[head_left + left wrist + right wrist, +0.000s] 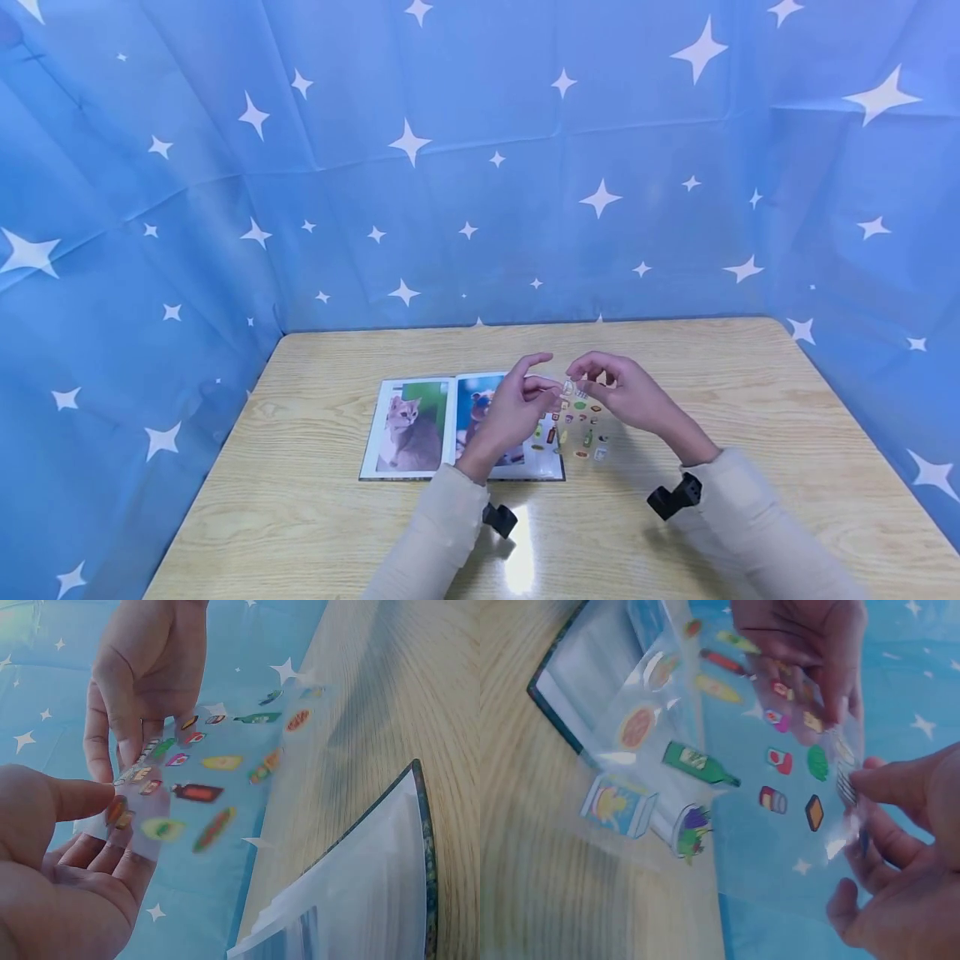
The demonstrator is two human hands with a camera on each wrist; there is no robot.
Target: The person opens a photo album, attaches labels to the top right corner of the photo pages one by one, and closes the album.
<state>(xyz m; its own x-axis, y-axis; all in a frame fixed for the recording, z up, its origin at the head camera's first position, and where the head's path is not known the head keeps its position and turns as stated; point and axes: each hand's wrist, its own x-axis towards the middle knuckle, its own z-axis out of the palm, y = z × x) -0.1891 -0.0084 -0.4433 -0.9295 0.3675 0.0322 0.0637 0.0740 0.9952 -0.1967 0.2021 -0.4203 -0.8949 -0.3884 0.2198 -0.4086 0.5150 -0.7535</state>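
Both hands, left hand (517, 408) and right hand (626, 392), pinch a clear sticker sheet (579, 421) with their fingers, holding it above the wooden worktop (300, 508), beside an open photo album (420, 427).

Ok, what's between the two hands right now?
A clear sticker sheet of small food stickers spans the gap; the left hand and right hand each pinch its top edge. The wrist views show this best, above the open photo album.
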